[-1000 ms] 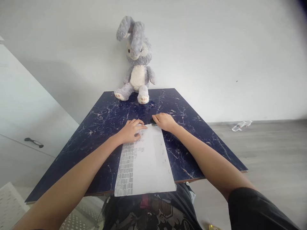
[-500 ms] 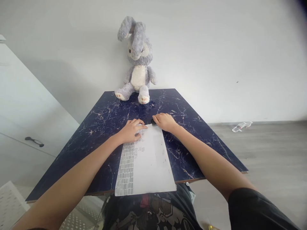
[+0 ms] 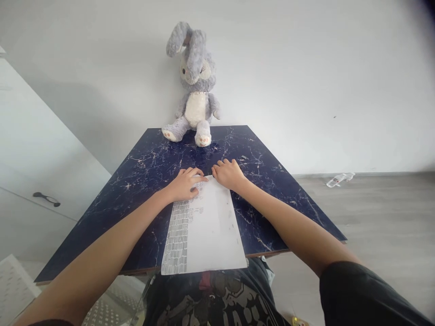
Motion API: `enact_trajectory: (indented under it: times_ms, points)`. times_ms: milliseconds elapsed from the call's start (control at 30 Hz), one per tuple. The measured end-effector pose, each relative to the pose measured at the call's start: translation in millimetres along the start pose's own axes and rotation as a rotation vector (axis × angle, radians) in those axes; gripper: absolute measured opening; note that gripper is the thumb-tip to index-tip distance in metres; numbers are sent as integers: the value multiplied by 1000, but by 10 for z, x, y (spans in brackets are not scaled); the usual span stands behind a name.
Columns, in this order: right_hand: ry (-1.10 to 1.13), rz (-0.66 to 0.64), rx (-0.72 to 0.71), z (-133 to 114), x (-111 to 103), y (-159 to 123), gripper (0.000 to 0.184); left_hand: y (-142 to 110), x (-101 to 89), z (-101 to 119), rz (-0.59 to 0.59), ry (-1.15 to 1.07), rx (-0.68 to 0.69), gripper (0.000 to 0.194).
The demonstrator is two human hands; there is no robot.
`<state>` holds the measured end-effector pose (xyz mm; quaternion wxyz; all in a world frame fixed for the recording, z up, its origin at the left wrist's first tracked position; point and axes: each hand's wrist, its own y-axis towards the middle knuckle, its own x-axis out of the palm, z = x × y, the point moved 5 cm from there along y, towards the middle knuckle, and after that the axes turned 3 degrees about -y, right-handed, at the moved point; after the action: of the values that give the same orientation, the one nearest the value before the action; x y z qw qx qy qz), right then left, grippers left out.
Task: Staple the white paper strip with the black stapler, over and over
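Note:
A white paper sheet with printed text along its left side lies on the dark blue marbled table and overhangs the near edge. My left hand rests flat on the sheet's far left corner, fingers stretched out. My right hand sits at the sheet's far right corner with its fingers curled down and together. A small black object seen at its fingertips a moment ago is hidden under the hand.
A grey plush rabbit sits at the table's far edge against the white wall. A white cabinet with a dark handle stands to the left. A plastic bottle lies on the grey floor to the right.
My right hand has shifted slightly left and closed over the small black object, which no longer shows. My left hand and the paper have stayed in place.

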<state>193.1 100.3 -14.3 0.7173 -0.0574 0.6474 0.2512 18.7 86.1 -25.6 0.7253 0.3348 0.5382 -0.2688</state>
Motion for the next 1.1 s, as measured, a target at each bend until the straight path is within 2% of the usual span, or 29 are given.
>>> enact_trajectory:
  times_ms: [100,233,333,600,767,867,933,1000,1100]
  points:
    - [32,20,39,47,27,29,54,-1,5,-6,1,-2,4,56]
    - [146,-7,293,306,65,81,58,-9,6,-7,3,-5,15,54]
    - [189,-33,384,469,72,95,61,-12,9,-7,0,-4,20,53]
    - [263,-58,269,548,12,19,63,-9,8,-13,-7,-14,11,53]
    - [275,-94,98,606,1,-25,43,-16,2,-24,-21,-23,3,51]
    - [193,-94,176,702,-9,-33,33,-25,7,-35,-28,-37,-7,51]
    - [172,-27,297,749,-70,-44,30,-28,13,-41,-34,-51,-20,50]
    - [212,69,356,707,-162,-61,30,-24,11,-52,-23,-74,-37,49]
    - [345,98,227,411,-251,-80,30,-13,-63,-118,129,-138,-106,38]
